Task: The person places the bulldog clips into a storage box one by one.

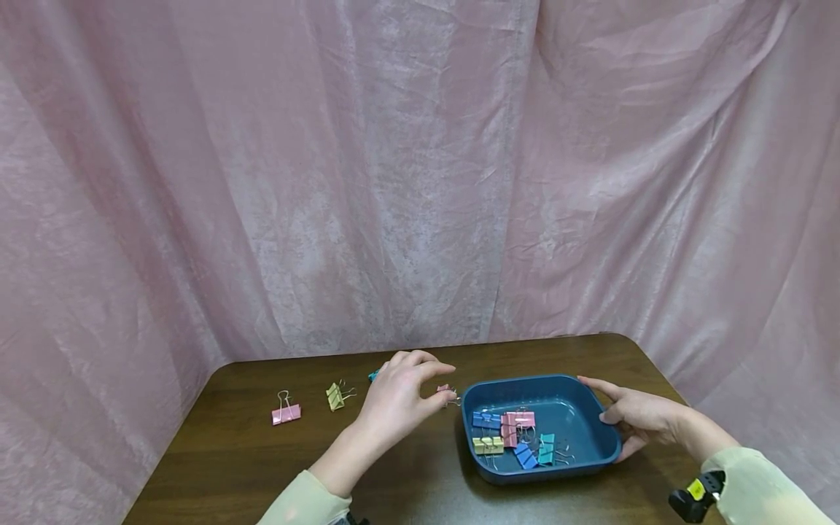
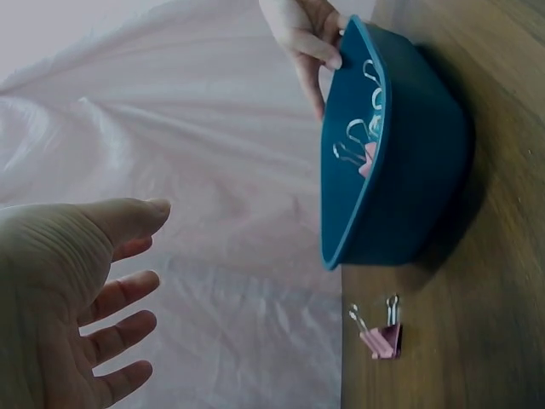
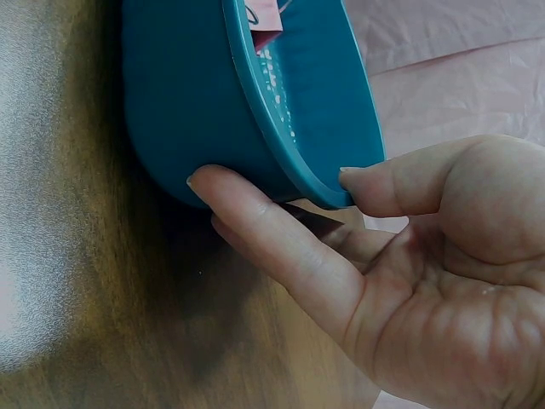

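A blue tray (image 1: 531, 477) sits at the right of the table, with several binder clips inside: pink (image 1: 508, 430), yellow (image 1: 488, 445), blue (image 1: 486, 420) and teal (image 1: 546, 448). My right hand (image 1: 646, 417) grips its right end, thumb over the rim and fingers against the outer wall (image 3: 187, 94). Left of the tray, my left hand (image 1: 403, 394) is held above the table with its fingers apart and nothing between them. Close to its fingertips, a pink binder clip (image 2: 382, 341) lies on the wood beside the tray.
Further left on the brown table (image 1: 249, 467) lie a pink binder clip (image 1: 286, 414) and a yellow one (image 1: 335, 397). A teal clip (image 1: 373, 375) is mostly hidden behind my left hand. A pink curtain (image 1: 394, 182) hangs behind the table's far edge.
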{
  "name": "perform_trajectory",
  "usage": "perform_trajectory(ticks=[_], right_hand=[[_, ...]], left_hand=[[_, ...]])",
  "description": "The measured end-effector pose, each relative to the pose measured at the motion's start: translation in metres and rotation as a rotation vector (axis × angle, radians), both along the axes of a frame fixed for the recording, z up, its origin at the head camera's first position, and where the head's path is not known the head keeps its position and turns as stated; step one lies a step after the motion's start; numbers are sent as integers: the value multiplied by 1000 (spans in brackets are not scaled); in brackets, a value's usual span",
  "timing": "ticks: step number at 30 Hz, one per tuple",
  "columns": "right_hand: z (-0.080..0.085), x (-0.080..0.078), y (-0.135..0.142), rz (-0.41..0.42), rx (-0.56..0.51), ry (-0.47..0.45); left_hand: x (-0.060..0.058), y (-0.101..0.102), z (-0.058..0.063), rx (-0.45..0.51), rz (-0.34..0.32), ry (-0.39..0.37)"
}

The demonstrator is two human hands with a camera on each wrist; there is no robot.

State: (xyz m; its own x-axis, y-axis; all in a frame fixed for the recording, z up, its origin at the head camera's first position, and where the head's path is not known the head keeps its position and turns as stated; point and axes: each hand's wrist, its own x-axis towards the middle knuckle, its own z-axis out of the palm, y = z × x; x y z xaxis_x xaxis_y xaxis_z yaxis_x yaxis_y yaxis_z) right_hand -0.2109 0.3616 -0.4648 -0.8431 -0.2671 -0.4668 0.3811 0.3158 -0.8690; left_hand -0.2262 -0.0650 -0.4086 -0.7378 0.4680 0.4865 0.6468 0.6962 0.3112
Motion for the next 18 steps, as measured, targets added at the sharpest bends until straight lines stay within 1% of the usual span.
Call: perform_trajectory(ticks=[11,18], right_hand=[[0,0,1,21,-18,5],[1,1,-1,9,-15,0]], left_hand=[[-4,-28,-3,-15,47,35],[-4,-50,-2,-12,87,-2]])
